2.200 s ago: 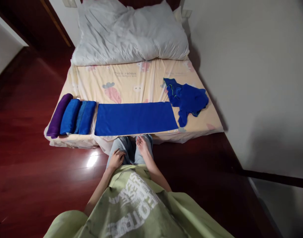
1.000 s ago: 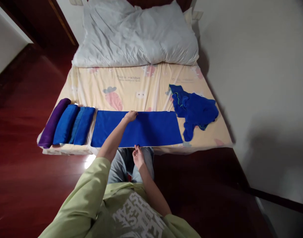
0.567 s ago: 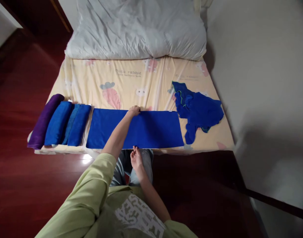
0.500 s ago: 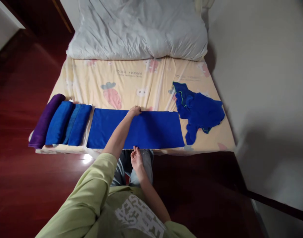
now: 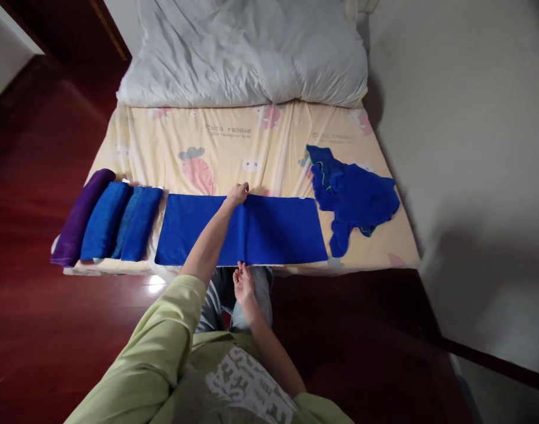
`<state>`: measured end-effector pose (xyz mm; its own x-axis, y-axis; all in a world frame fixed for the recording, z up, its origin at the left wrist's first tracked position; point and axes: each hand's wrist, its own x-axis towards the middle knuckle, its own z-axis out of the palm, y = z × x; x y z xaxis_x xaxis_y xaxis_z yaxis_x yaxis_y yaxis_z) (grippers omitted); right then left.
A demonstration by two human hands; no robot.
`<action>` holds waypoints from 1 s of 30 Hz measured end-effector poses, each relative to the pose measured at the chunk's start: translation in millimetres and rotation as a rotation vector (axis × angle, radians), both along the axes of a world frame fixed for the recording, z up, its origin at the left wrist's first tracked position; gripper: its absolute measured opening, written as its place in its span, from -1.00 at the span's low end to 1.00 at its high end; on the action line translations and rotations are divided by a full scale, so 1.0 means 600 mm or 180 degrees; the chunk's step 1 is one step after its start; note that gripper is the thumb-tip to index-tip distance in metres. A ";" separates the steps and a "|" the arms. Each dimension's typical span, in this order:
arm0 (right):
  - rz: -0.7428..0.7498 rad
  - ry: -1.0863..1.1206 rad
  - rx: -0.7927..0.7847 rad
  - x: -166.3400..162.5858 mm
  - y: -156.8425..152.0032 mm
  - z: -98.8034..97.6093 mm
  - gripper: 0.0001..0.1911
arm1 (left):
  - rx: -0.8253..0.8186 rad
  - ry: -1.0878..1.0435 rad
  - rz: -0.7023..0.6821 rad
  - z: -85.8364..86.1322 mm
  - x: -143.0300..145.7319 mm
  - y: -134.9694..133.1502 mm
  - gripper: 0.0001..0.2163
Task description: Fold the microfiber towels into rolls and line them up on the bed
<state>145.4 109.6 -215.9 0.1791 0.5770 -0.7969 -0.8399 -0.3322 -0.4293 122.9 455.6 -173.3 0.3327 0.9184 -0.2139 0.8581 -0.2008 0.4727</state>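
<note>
A blue towel lies flat and lengthwise along the bed's near edge. My left hand reaches across it and pinches the middle of its far edge. At the middle of the near edge, my right hand, palm up, has the hem between thumb and fingertips. A narrow raised ridge in the cloth runs between both hands. To the right, a crumpled heap of blue cloth with green trim lies beside the towel.
On the left lie a purple rolled towel and folded blue towels side by side. A grey-white quilt is piled at the back of the bed, on a yellow printed sheet. A wall stands at the right.
A raised ridge has formed across the middle of the towel, between my two pinching hands. My left hand has lifted slightly at the far edge. The other cloths stay put.
</note>
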 end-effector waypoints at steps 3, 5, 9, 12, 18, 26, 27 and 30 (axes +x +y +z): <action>-0.0019 0.0009 0.0027 0.000 -0.001 0.001 -0.86 | 0.0046 -0.0101 -0.0037 -0.002 -0.001 -0.002 -0.79; -0.0064 0.0056 0.0025 -0.002 -0.012 0.002 -0.85 | 0.0080 -0.0174 -0.0049 -0.002 -0.002 -0.002 -0.80; -0.0041 -0.0007 0.0024 -0.006 -0.033 0.004 -0.84 | 0.0111 -0.0308 -0.0033 -0.006 -0.004 -0.001 -0.79; -0.0053 0.0009 0.0127 -0.003 -0.023 0.005 -0.86 | 0.0057 -0.0312 -0.0039 -0.012 -0.006 -0.004 -0.81; 0.0073 0.0029 0.0229 0.006 0.013 0.004 -0.87 | -0.0043 -0.0224 0.0000 -0.020 -0.009 -0.016 -0.86; -0.0081 0.0100 0.0309 0.011 -0.042 0.023 -0.88 | 0.0161 -0.0348 0.0121 0.034 -0.010 -0.023 -0.76; -0.0104 0.0038 0.0384 0.014 -0.046 0.030 -0.87 | 0.0207 -0.0374 0.0132 0.048 -0.011 -0.025 -0.76; -0.0143 -0.0277 0.0517 0.028 -0.044 0.056 -0.82 | 0.0348 -0.0435 0.0199 0.094 -0.018 -0.037 -0.76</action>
